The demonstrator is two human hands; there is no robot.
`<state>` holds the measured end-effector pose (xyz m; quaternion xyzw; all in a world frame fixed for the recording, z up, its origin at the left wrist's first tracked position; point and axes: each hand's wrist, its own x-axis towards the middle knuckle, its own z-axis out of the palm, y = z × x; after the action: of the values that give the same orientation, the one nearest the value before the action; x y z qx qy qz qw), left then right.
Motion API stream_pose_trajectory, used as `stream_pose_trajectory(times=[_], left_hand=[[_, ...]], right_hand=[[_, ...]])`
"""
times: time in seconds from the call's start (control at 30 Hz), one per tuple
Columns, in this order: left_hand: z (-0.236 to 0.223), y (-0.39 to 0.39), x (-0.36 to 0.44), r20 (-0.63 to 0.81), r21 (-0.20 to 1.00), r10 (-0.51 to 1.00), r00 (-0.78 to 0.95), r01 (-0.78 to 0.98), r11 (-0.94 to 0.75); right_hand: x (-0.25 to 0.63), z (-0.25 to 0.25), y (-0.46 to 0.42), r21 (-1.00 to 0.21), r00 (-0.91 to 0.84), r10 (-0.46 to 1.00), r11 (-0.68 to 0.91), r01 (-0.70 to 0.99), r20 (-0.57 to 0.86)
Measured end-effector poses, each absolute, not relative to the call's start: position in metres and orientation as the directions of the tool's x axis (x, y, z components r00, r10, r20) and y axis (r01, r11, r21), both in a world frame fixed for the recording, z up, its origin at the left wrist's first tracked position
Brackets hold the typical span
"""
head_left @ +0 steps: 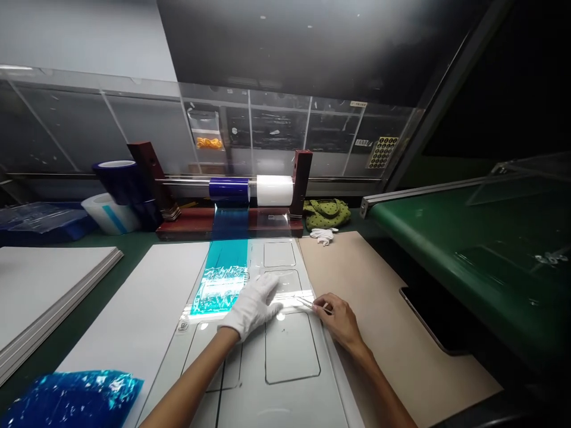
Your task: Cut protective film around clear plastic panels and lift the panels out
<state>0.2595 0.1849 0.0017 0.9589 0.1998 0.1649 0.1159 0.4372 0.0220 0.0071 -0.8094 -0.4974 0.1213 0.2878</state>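
My left hand (253, 303), in a white glove, lies with its fingers spread on a pale sheet (292, 351) marked with black rounded rectangles. Its wrist side borders a strip of shiny blue film (227, 255) that runs down from a roll. In my bare right hand (339, 321) is a pair of tweezers (306, 302), pinched between thumb and fingers. The tweezers' tips point left, over the clear film near the edge of one marked rectangle. Whether the tips touch anything is too small to tell.
A dark red stand (229, 223) carries a blue film roll (229, 191) and a white film roll (275, 190). At right lie a phone (432, 318) and a green conveyor belt (446, 238). Crumpled blue film (74, 398) and stacked white sheets (49, 285) are at left.
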Motion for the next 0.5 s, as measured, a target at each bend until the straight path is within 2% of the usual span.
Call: stream_pose_trajectory(times=[0.13,0.4,0.5], left_hand=[[0.004,0.185,0.262,0.322,0.212,0.367,0.872,0.312,-0.926],[0.006,0.113,0.223,0.469,0.047,0.282,0.837,0.295,-0.954],[-0.005,0.062,0.2,0.551,0.072,0.268,0.79,0.275,-0.959]], right_hand=[[0.453,0.0,0.01,-0.61,0.503,0.86,-0.353,0.709,0.086],[0.503,-0.021,-0.06,-0.475,0.713,0.67,-0.568,0.673,0.209],[0.512,-0.017,-0.081,-0.449,0.723,0.646,-0.585,0.675,0.246]])
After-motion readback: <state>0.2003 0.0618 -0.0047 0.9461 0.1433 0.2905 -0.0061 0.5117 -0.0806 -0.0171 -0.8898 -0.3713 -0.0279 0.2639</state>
